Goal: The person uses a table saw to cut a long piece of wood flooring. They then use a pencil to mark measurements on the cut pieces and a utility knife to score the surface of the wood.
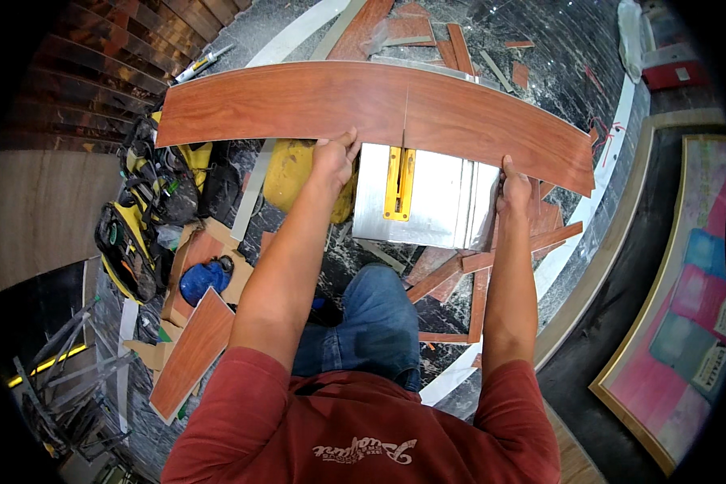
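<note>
A long reddish-brown wood-look plank (298,101) lies crosswise over a small table saw with a silver metal top (444,202). My left hand (335,160) is closed on the plank's near edge, left of the saw's yellow insert (394,202). On the right, my right hand (515,190) grips the same edge, thumb on top and fingers underneath. Between my hands, a thin dark line runs into the plank from its near edge, in line with the insert's slot. The saw blade is hardly visible there. The plank hides the far part of the saw top.
Plank offcuts (436,274) and dust litter the dark floor around the saw. To the left are a yellow object (286,173), black-and-yellow tool bags (129,250) and an open cardboard box (181,266) with a blue item (204,280). A framed panel (678,323) stands at right.
</note>
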The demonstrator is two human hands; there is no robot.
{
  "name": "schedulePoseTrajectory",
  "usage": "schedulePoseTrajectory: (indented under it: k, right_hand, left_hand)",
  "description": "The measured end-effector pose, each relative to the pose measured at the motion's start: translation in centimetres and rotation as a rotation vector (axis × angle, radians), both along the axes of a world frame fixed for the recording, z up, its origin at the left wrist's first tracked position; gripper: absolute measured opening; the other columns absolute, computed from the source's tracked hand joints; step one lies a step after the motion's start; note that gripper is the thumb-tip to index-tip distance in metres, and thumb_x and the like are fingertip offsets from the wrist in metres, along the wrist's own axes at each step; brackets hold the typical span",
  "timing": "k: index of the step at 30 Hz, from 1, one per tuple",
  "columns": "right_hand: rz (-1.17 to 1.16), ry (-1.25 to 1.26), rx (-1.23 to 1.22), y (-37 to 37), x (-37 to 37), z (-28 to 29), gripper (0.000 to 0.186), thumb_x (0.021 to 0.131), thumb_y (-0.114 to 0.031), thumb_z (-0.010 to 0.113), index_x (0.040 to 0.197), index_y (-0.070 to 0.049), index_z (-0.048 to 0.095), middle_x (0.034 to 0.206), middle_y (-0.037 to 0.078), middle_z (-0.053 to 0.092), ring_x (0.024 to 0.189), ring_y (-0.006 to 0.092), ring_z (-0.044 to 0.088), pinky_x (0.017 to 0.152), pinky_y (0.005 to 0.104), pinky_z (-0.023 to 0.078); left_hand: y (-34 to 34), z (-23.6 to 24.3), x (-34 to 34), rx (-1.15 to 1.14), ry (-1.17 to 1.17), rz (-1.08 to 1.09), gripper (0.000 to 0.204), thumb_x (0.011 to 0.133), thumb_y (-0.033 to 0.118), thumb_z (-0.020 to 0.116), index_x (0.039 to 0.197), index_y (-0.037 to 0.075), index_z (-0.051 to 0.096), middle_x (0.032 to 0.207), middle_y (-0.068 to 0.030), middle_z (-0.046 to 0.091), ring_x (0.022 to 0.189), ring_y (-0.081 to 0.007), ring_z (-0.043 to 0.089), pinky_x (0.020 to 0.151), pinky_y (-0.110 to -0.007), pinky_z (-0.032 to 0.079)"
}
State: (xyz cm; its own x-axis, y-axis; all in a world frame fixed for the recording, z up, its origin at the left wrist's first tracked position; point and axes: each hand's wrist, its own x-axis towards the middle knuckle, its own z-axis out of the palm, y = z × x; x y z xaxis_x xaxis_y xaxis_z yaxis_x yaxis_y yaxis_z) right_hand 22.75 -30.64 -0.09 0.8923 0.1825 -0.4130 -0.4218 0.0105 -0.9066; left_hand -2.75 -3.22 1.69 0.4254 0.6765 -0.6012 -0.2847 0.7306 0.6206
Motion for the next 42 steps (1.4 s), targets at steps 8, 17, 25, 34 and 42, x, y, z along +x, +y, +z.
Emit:
schedulePoseTrajectory:
  k: [8,17,25,34,42]
  right_hand:
    - [-0.003,-0.024,0.055,-0.3,-0.5,-0.5,0.022,0.092,-0.013,0.074,0.107,0.003,0.069,0.086,0.000,0.064,0.069,0.0091,0.049,0.064,0.0259,0.041]
    - [0.014,-0.026,-0.023,-0.9,-1.5,0.4,0.017,0.094,-0.021,0.071,0.097,-0.005,0.066,0.071,-0.004,0.051,0.058,0.0081,0.044,0.053,0.0260,0.037]
    - [0.008,-0.043,0.000,-1.2,-2.5,1.0,0.017,0.095,-0.019,0.070,0.100,-0.003,0.067,0.072,-0.004,0.051,0.061,0.0088,0.044,0.055,0.0255,0.037]
    - [0.027,-0.019,-0.021,-2.2,-2.7,0.6,0.018,0.093,-0.018,0.073,0.098,-0.001,0.066,0.078,-0.001,0.059,0.065,0.0086,0.048,0.059,0.0258,0.039]
    - [0.002,0.006,-0.002,-2.6,-3.4,1.1,0.018,0.093,-0.016,0.074,0.095,0.000,0.066,0.078,-0.001,0.060,0.065,0.0087,0.047,0.059,0.0256,0.039]
  left_hand:
    - [-0.2,-0.8,-0.6,-0.010,-0.013,0.007,0.037,0.091,-0.005,0.067,0.122,0.009,0.053,0.117,-0.0072,0.062,0.109,-0.0225,0.062,0.101,-0.037,0.053]
    - [-1.1,-0.7,-1.4,0.006,-0.010,0.020,0.037,0.091,-0.005,0.067,0.122,0.009,0.052,0.117,-0.0082,0.061,0.112,-0.0236,0.060,0.101,-0.037,0.051]
    - [-1.8,-0.8,-2.1,0.019,-0.013,0.000,0.038,0.093,-0.003,0.064,0.127,0.010,0.052,0.122,-0.0076,0.062,0.114,-0.0225,0.060,0.102,-0.036,0.051]
    - [-2.5,-0.7,-2.7,0.021,-0.015,0.007,0.040,0.093,-0.002,0.066,0.128,0.012,0.053,0.121,-0.0055,0.062,0.113,-0.0210,0.060,0.099,-0.035,0.052]
    - [-3.1,-0.1,-3.2,0.014,-0.012,0.006,0.040,0.092,-0.002,0.067,0.126,0.012,0.053,0.122,-0.0049,0.061,0.112,-0.0202,0.060,0.098,-0.036,0.052]
